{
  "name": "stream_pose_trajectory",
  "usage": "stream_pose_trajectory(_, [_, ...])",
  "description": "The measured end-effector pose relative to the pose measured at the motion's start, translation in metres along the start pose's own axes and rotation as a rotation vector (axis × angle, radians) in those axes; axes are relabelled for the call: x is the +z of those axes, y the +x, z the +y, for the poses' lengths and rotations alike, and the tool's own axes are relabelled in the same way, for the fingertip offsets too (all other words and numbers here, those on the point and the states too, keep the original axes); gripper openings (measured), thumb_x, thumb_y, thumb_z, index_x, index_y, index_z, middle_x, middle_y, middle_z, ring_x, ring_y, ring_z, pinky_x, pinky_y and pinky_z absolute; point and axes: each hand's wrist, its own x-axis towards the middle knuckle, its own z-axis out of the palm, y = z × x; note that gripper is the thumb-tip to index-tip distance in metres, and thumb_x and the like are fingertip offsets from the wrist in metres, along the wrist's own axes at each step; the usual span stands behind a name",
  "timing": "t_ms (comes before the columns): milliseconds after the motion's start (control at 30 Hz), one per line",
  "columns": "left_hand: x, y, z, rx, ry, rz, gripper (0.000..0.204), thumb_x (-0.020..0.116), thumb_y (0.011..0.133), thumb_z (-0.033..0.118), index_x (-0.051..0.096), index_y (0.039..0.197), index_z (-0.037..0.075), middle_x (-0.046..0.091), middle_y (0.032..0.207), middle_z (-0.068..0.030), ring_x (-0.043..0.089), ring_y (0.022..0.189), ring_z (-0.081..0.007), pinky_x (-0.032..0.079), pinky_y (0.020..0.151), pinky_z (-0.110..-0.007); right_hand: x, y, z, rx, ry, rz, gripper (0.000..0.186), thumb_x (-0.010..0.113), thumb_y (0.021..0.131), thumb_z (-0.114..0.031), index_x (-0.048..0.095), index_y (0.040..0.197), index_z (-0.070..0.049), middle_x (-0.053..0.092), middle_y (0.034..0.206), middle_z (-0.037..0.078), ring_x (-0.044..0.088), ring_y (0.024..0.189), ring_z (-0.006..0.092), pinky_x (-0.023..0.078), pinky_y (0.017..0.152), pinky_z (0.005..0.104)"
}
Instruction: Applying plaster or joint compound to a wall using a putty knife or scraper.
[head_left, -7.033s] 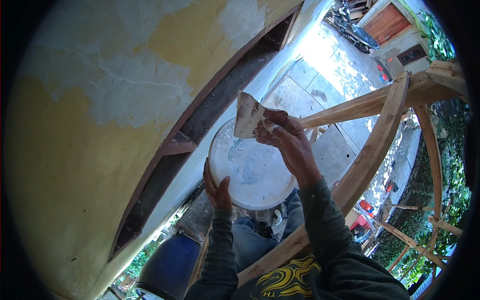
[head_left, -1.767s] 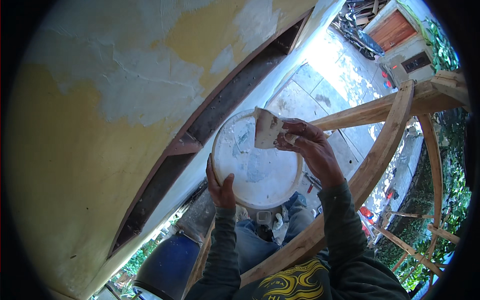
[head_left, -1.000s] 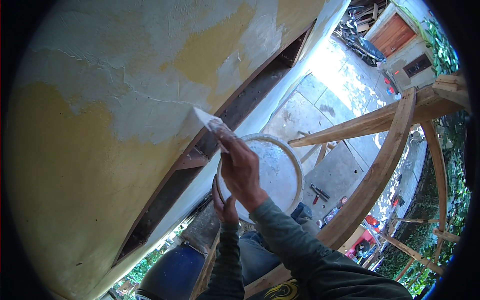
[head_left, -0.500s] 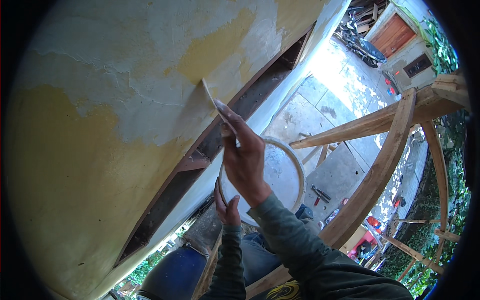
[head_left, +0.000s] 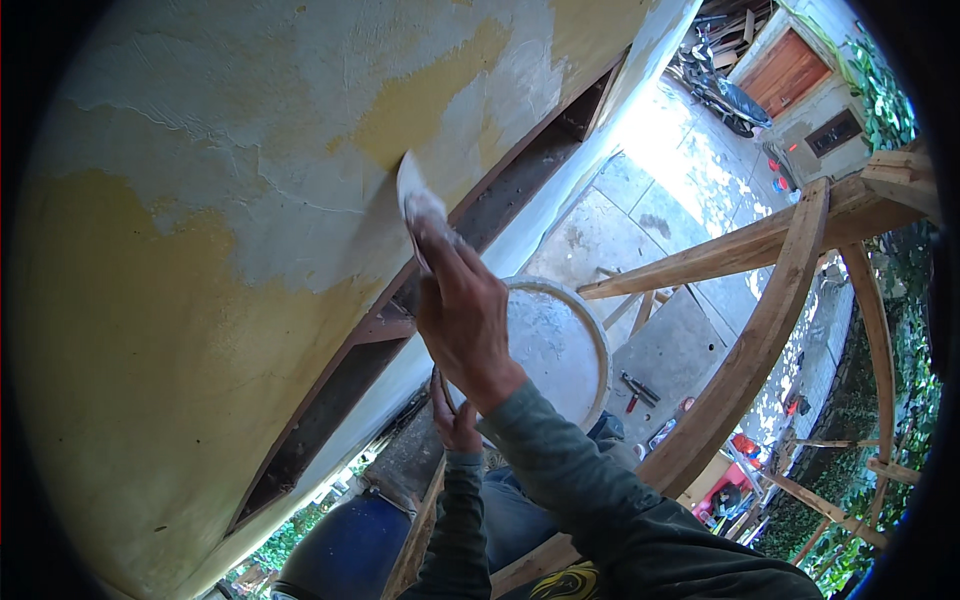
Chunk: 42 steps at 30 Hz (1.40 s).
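My right hand point(head_left: 466, 325) is closed around a putty knife point(head_left: 413, 197), its pale, smeared blade up at the wall. The blade's tip is at or close to a yellow patch of the wall point(head_left: 290, 190), which is partly coated with whitish filler. Lower down, my left hand point(head_left: 455, 418) grips the near-left rim of a round, pale tub point(head_left: 560, 345) with a whitish inside. My right forearm passes over the tub and hides part of it.
A brown recessed ledge point(head_left: 370, 325) runs diagonally along the wall. Wooden beams point(head_left: 740, 370) cross on the right. Below are a paved floor with pliers-like tools point(head_left: 640, 390), a blue barrel point(head_left: 345, 550) at lower left, and a motorcycle point(head_left: 725, 95) far off.
My right hand has shifted a little left, and the putty knife has turned so more of its blade face shows. My left hand and the tub stay nearly in place.
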Motion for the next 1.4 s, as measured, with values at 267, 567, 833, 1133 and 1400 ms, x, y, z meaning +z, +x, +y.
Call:
stream_pose_trajectory(267, [0.004,-0.002,0.022,-0.083,-0.121,-0.01,0.082,0.061,0.077,0.006,0.034,0.153,-0.005,0.039,0.154,-0.0242,0.038,0.143,-0.0368,0.031,0.118,-0.045,-0.035,0.021,0.05,0.309,0.396,0.145,0.038,0.052,0.096,0.007,0.063,0.132,-0.002,0.07,0.114,0.007,0.063,0.099,0.0127,0.051,0.09,0.0281])
stream_pose_trajectory(567, [-0.003,-0.005,0.019,-0.086,-0.097,0.006,0.081,0.063,0.078,0.008,0.034,0.153,-0.004,0.041,0.153,-0.0236,0.041,0.141,-0.0362,0.033,0.116,-0.045,-0.022,0.076,0.019,0.115,0.144,0.313,0.04,0.049,0.095,0.004,0.065,0.13,-0.005,0.073,0.117,0.013,0.067,0.107,0.0163,0.05,0.095,0.0311])
stream_pose_trajectory(833, [0.003,0.002,0.014,-0.065,-0.064,0.008,0.081,0.064,0.078,0.008,0.035,0.153,-0.004,0.042,0.152,-0.0244,0.042,0.14,-0.0368,0.035,0.116,-0.045,0.009,0.033,0.037,-0.134,-0.078,0.203,0.034,0.056,0.092,0.006,0.066,0.123,-0.004,0.07,0.121,0.019,0.067,0.116,0.0332,0.055,0.096,0.0407])
stream_pose_trajectory(1133, [0.006,-0.001,0.017,-0.061,-0.111,-0.042,0.083,0.063,0.077,0.009,0.033,0.153,-0.005,0.04,0.152,-0.0261,0.041,0.14,-0.0377,0.034,0.116,-0.045,-0.05,0.068,0.056,-0.071,0.033,0.312,0.032,0.056,0.102,-0.011,0.065,0.133,-0.01,0.072,0.123,0.012,0.068,0.108,0.0178,0.053,0.094,0.0336])
stream_pose_trajectory(1400, [0.008,-0.006,0.023,-0.116,-0.073,-0.039,0.082,0.062,0.077,0.011,0.033,0.152,-0.007,0.039,0.153,-0.0255,0.04,0.141,-0.0377,0.033,0.117,-0.045,-0.01,0.039,0.06,-0.235,0.002,0.21,0.041,0.06,0.087,0.006,0.07,0.123,-0.012,0.071,0.111,0.016,0.068,0.105,0.0361,0.054,0.09,0.0447])
